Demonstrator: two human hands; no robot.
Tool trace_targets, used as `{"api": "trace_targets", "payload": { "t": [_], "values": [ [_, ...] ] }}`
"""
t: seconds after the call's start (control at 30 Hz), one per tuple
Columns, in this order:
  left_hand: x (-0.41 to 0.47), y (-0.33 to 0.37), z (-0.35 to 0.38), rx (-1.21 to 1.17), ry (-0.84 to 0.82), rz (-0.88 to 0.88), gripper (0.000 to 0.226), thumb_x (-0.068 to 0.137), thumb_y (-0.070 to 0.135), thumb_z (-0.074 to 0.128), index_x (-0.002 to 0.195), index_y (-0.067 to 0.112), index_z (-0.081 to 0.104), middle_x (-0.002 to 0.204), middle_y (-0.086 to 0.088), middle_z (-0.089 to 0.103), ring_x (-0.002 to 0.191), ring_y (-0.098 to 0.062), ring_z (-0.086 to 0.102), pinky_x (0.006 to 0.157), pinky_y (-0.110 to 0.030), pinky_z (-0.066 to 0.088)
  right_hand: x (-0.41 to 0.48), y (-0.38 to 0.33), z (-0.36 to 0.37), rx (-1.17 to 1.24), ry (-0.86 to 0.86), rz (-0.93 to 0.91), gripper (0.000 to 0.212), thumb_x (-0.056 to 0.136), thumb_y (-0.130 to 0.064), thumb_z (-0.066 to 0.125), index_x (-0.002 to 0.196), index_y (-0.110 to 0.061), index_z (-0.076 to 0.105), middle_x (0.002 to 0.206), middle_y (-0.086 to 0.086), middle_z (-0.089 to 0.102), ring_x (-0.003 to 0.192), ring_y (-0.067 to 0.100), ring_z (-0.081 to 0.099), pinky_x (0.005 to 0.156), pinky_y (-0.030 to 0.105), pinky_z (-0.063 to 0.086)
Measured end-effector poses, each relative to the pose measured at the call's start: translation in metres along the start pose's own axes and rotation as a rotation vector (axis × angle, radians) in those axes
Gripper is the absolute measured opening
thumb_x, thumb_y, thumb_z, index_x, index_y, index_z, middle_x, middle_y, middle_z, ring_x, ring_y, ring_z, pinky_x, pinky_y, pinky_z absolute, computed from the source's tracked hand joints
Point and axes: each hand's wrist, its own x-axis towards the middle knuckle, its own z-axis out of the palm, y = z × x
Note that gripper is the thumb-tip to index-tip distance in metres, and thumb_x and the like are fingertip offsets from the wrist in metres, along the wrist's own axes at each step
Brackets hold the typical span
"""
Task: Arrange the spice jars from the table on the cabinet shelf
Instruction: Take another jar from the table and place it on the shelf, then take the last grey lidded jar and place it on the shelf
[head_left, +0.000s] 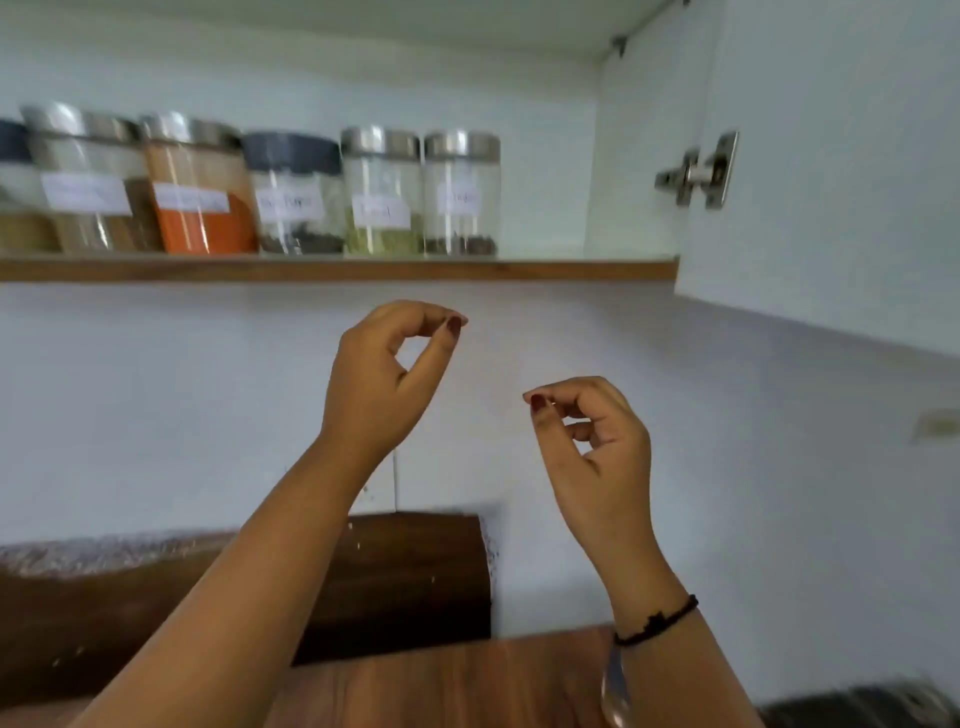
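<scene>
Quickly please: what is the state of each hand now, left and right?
Left hand: open, fingers loosely curled, holding nothing.
Right hand: open, fingers loosely curled, holding nothing.

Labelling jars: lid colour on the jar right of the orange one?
Dark grey lid, head view.
</scene>
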Motion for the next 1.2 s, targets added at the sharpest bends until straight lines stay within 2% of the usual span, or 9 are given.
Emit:
{"api": "trace_targets", "payload": {
  "t": [0.17,0.27,0.43,0.67,0.83,0.97,1.07,1.13,1.2],
  "values": [
    [-0.096,-0.004,0.014,-0.132,-0.156,-0.24,0.018,0.097,0.023,0.059,0.106,0.021,0.074,0.105,0.015,0.071,0.106,0.0,0.063,0.088,-0.011,0.046,-0.055,0.022,-0.02,0.004,-0.012,0.157,0.009,0.088,-0.008,0.066,0.09,-0.015,0.072,0.093,0.0,0.068,0.086,0.009,0.065,0.069,0.013,0.052],
    [-0.137,-0.005,0.022,-0.236,-0.173,-0.357,0.018,0.097,0.016,0.059,0.108,0.02,0.073,0.106,0.013,0.072,0.108,-0.006,0.065,0.09,-0.019,0.051,-0.083,0.034,-0.032,0.008,0.001,0.221,0.013,0.085,-0.027,0.064,0.091,-0.017,0.071,0.093,0.0,0.069,0.084,0.015,0.067,0.068,0.025,0.057],
    [-0.179,0.004,0.041,-0.382,-0.23,-0.452,0.023,0.096,0.007,0.058,0.116,0.011,0.069,0.112,0.007,0.072,0.111,-0.007,0.065,0.095,-0.022,0.052,-0.121,0.053,-0.047,-0.057,0.017,0.274,0.01,0.082,-0.034,0.061,0.09,-0.034,0.067,0.088,-0.006,0.069,0.082,0.01,0.067,0.069,0.015,0.054],
    [-0.22,0.004,0.074,-0.398,-0.363,-0.598,0.026,0.093,0.019,0.063,0.119,0.023,0.067,0.117,0.014,0.068,0.114,-0.005,0.062,0.096,-0.026,0.052,-0.156,0.075,-0.067,-0.158,0.108,0.455,0.009,0.086,-0.003,0.066,0.092,-0.004,0.071,0.082,0.004,0.07,0.074,0.012,0.067,0.069,0.025,0.058],
    [-0.249,-0.006,0.097,-0.414,-0.449,-0.678,0.031,0.093,0.009,0.062,0.12,0.023,0.066,0.116,0.017,0.068,0.111,-0.002,0.063,0.093,-0.025,0.054,-0.177,0.095,-0.095,-0.131,-0.06,0.663,0.019,0.088,-0.015,0.063,0.105,-0.024,0.066,0.097,-0.001,0.07,0.086,0.016,0.068,0.076,0.033,0.058],
    [-0.27,-0.024,0.124,-0.409,-0.522,-0.757,0.026,0.093,0.026,0.06,0.118,0.032,0.065,0.116,0.019,0.068,0.109,0.002,0.063,0.096,-0.027,0.052,-0.2,0.122,-0.099,-0.203,-0.015,0.696,0.036,0.081,-0.017,0.072,0.114,-0.026,0.06,0.102,-0.015,0.067,0.09,0.009,0.067,0.078,0.036,0.059],
    [-0.289,-0.037,0.149,-0.359,-0.618,-0.82,0.03,0.093,0.025,0.063,0.117,0.043,0.058,0.125,0.02,0.062,0.111,0.009,0.058,0.097,-0.02,0.051,-0.216,0.153,-0.1,-0.23,-0.014,0.743,0.056,0.07,-0.038,0.072,0.122,-0.03,0.054,0.111,-0.025,0.062,0.1,0.002,0.063,0.081,0.03,0.058],
    [-0.298,-0.049,0.167,-0.328,-0.683,-0.836,0.035,0.085,0.05,0.066,0.118,0.049,0.055,0.131,0.019,0.059,0.118,0.002,0.058,0.102,-0.029,0.05,-0.226,0.172,-0.103,-0.256,-0.069,0.784,0.071,0.066,-0.05,0.071,0.131,-0.036,0.045,0.124,-0.024,0.057,0.112,0.001,0.058,0.088,0.029,0.055],
    [-0.306,-0.062,0.187,-0.294,-0.82,-0.856,0.065,0.064,0.086,0.056,0.118,0.049,0.054,0.14,0.017,0.051,0.129,-0.01,0.053,0.108,-0.037,0.046,-0.233,0.192,-0.105,-0.287,-0.093,0.817,0.076,0.067,-0.047,0.073,0.135,-0.042,0.037,0.135,-0.02,0.05,0.122,0.003,0.051,0.097,0.029,0.05]
  ]
}}
